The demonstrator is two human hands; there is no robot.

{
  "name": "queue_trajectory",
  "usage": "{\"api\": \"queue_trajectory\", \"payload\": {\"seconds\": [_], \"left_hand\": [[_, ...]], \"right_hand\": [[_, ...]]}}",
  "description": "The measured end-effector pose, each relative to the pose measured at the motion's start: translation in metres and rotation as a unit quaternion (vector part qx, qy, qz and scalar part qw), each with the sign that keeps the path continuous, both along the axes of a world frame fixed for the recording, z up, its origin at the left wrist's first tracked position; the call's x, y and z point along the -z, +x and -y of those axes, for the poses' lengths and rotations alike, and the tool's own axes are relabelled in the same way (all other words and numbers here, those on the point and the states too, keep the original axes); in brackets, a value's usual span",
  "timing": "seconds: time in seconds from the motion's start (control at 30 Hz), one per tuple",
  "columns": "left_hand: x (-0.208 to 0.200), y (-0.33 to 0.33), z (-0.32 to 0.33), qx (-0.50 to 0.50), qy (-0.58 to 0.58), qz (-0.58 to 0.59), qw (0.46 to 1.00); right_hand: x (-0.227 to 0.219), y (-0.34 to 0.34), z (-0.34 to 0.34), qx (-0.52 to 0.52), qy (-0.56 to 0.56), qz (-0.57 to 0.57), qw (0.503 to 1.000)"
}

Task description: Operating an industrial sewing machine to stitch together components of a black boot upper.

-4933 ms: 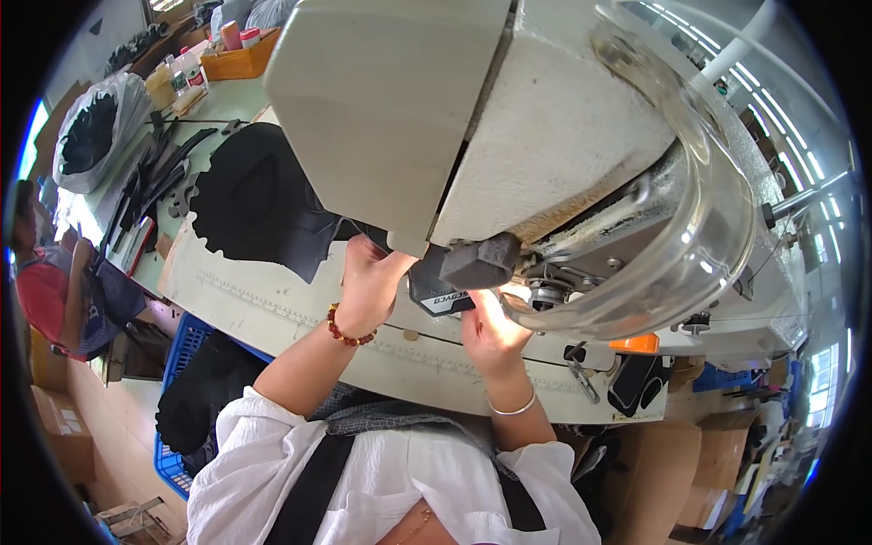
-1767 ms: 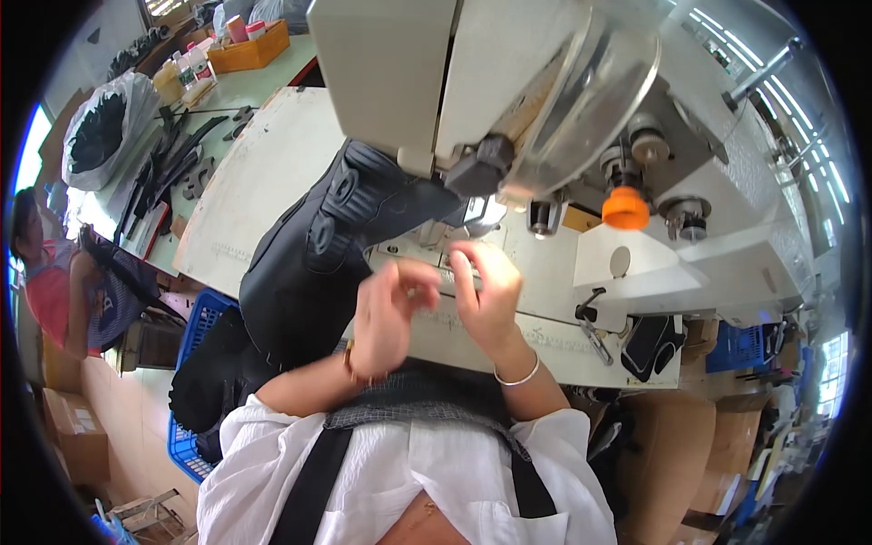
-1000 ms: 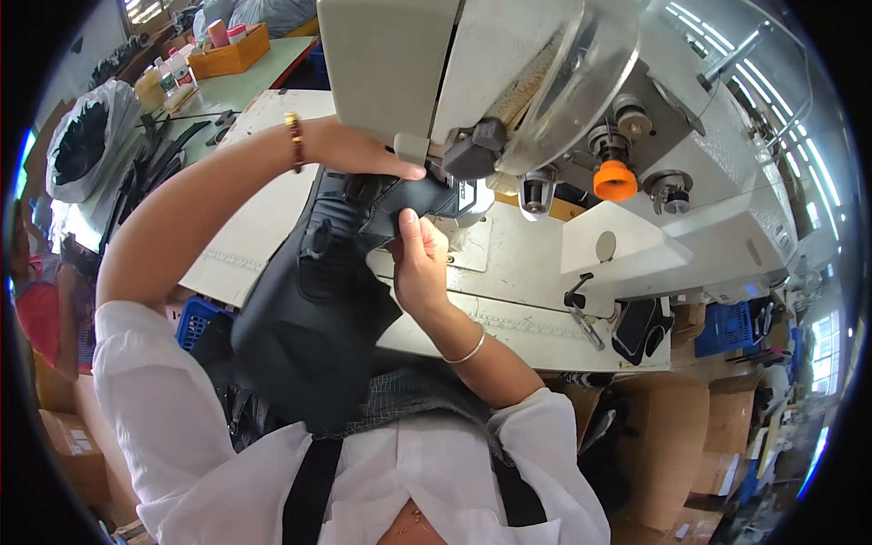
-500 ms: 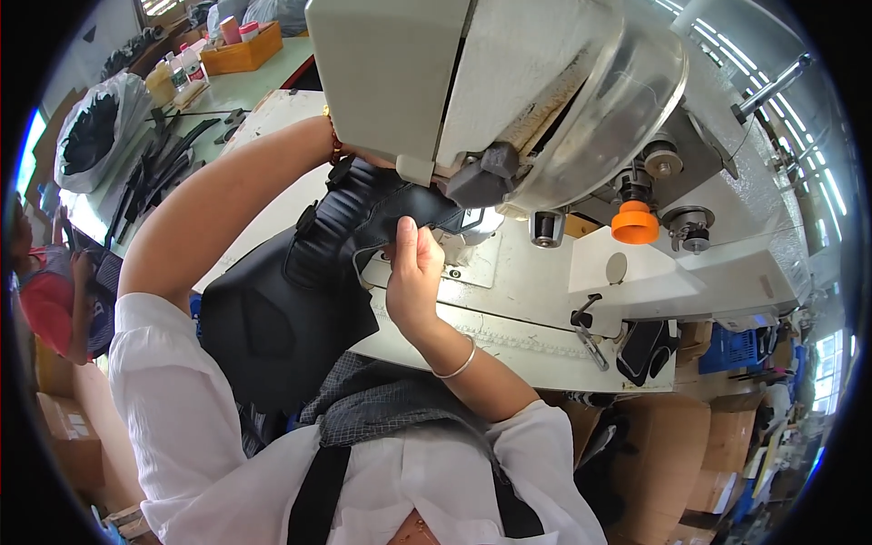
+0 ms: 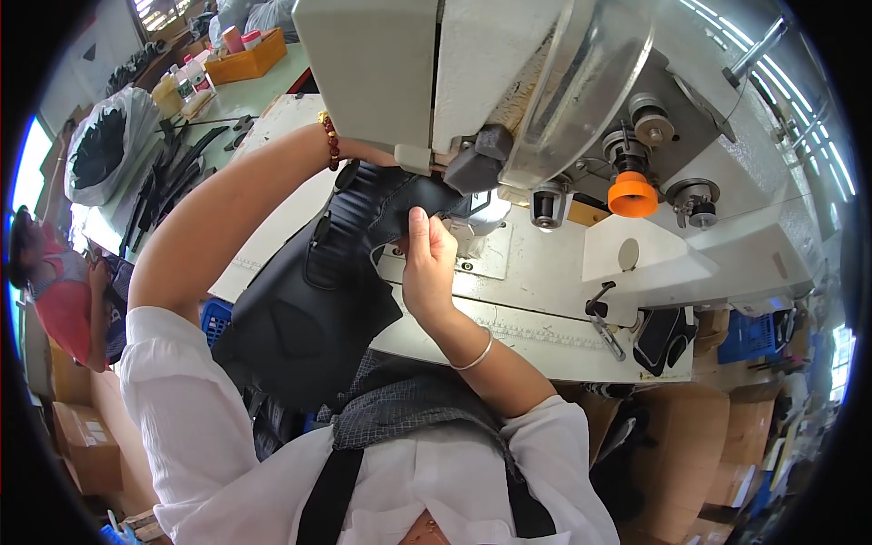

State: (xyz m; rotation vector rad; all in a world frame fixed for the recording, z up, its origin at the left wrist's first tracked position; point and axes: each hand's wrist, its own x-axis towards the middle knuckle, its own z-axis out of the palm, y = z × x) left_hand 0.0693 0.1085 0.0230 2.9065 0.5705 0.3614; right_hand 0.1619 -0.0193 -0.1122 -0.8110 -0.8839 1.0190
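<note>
A black leather-like piece with ribbed padding and stitched seams hangs over the front edge of the sewing machine's table. Its upper end runs under the pale machine head. My right hand, thumb up, pinches the piece's edge just in front of the needle area. From the left my other arm reaches over the piece, and my left hand rests at its far side. The machine head and the material hide the left fingers. The needle itself is out of sight behind a dark grey block.
An orange cup-shaped knob and metal tension discs sit on the machine's right. A black pouch-like item lies on the table's right end. Black strips and a plastic bag are on the green table. Another person is at far left.
The whole view has shifted a little, so the table, piece and hands appear farther right. My right hand keeps its pinch on the black piece. Little else differs around the machine.
</note>
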Motion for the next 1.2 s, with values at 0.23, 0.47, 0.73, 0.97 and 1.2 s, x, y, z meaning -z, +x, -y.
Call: {"api": "queue_trajectory", "payload": {"seconds": [0.23, 0.47, 0.73, 0.97, 1.2], "left_hand": [[0.005, -0.009, 0.002, -0.003, 0.014, 0.000, 1.000], [0.022, -0.006, 0.008, -0.054, -0.099, 0.071, 0.991], [0.010, 0.003, 0.026, -0.113, -0.091, 0.030, 0.989], [0.002, -0.005, 0.023, -0.034, -0.162, -0.001, 0.986], [0.026, -0.009, 0.010, -0.012, -0.095, 0.088, 0.992]], "right_hand": [[0.000, 0.004, 0.004, -0.038, 0.015, -0.010, 0.999], [-0.006, 0.005, 0.013, -0.068, 0.039, 0.012, 0.997], [0.001, 0.005, 0.019, -0.032, 0.053, 0.034, 0.997], [0.003, -0.015, 0.014, 0.030, 0.046, 0.054, 0.997], [0.004, -0.004, 0.023, -0.068, 0.033, 0.015, 0.997]]}}
